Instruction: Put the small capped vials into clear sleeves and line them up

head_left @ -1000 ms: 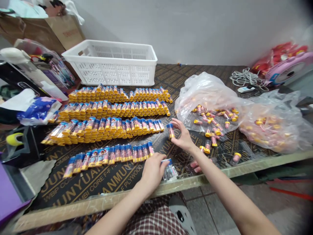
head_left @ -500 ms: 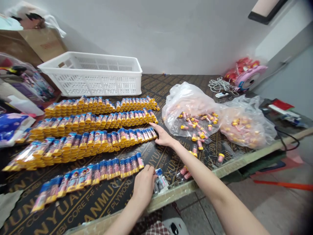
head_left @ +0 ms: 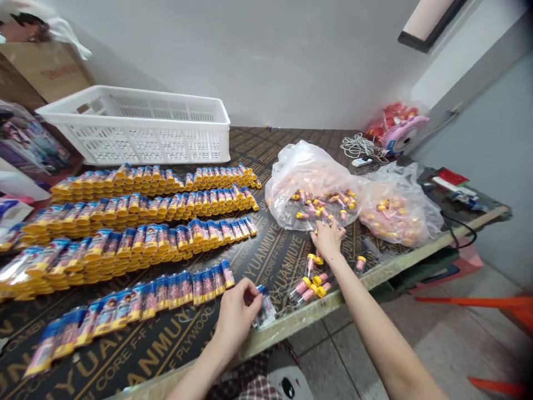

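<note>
My left hand is curled, thumb and forefinger bent together, beside a small stack of printed clear wrappers near the table's front edge; whatever its fingers hold is hidden. My right hand reaches among loose yellow-capped tubes at the mouth of a clear plastic bag. Its fingers are apart and partly over the tubes. Several tubes with pink contents lie between the hands. Left of my left hand runs a single row of blue-and-yellow wrapped tubes, with stacked rows behind it.
A white slotted basket stands behind the stacked rows. Right of the large bag sit a second bag of tubes, a coiled white cable and a pink fan. A cardboard box is at back left.
My right hand has left the end of a stacked row and moved right to the loose tubes by the bag. More loose tubes now show near the front edge. The view has shifted right.
</note>
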The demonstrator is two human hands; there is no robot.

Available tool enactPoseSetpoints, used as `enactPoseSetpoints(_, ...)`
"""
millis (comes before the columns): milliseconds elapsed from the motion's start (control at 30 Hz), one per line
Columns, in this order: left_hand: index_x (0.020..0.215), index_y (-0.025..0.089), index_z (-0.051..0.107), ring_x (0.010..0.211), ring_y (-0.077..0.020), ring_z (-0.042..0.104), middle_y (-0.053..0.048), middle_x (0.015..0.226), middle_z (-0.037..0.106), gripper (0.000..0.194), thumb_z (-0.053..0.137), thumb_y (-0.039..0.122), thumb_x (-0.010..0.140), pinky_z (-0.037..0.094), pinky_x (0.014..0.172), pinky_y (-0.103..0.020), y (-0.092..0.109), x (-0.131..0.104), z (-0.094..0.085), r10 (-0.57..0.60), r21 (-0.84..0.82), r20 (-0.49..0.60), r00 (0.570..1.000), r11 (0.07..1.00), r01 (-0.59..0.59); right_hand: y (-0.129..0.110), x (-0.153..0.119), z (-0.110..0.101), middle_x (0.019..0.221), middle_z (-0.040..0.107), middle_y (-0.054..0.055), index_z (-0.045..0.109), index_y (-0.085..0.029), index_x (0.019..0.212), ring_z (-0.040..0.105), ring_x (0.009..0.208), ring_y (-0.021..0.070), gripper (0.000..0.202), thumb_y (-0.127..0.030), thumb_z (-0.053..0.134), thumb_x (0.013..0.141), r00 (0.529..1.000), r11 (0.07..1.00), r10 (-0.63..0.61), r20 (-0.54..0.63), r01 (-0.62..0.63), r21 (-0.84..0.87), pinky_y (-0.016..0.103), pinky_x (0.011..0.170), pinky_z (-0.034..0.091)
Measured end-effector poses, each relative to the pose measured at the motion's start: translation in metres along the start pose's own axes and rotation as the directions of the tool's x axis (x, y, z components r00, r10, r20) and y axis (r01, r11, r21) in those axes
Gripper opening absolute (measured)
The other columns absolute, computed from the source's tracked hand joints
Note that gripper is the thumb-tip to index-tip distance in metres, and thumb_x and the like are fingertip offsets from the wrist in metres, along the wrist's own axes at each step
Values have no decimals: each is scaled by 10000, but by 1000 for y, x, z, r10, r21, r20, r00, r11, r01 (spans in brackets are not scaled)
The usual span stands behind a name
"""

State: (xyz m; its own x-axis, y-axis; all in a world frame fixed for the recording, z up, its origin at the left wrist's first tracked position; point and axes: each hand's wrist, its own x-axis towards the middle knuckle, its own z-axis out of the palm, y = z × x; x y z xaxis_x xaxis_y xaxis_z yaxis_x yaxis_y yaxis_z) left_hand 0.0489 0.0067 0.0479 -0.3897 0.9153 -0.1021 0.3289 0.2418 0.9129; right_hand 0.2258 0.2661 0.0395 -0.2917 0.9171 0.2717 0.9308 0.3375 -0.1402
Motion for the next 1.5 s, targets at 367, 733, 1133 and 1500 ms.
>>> enactPoseSetpoints(367, 778, 127, 639, 571, -112, 621, -19, 683, 690, 370, 835, 207, 475, 509, 593, -231, 11, 11, -36, -444, -850, 36, 895, 457, 261, -62, -72, -43, 940, 640, 65, 578, -178, 1050, 607, 759, 175, 247, -304, 491, 856, 982, 785, -177, -66, 181, 592, 312, 665, 507)
enactPoseSetpoints(733, 641, 100, 679, 520, -96, 596, -23, 595, 674, 332, 869, 313, 471, 533, 572, -231, -4, 17, -50, -535, -916, -75, 842, 370, 153, -116, -173, -59, 1066, 597, 72, 633, -278, 1127, 584, 988, 219, 314, -165, 576, 839, 974, 491, -193, -114, 197, 849, 375, 827, 507)
enactPoseSetpoints(1133, 639, 111, 684, 570, -106, 597, -28, 641, 681, 325, 834, 377, 528, 523, 612, -247, -7, 13, -46, -507, -887, -122, 853, 442, 136, -125, -178, -53, 1050, 591, 70, 630, -286, 1130, 590, 974, 203, 346, -119, 565, 835, 937, 455, -341, -80, 239, 858, 363, 837, 516)
enactPoseSetpoints(1500, 606, 116, 672, 562, -105, 584, -19, 607, 665, 344, 838, 400, 507, 503, 597, -234, -8, 12, -46, -530, -878, -182, 828, 466, 106, -126, -178, -55, 1052, 599, 62, 617, -298, 1172, 601, 966, 202, 435, -67, 577, 805, 922, 479, -346, -173, 332, 813, 352, 838, 521)
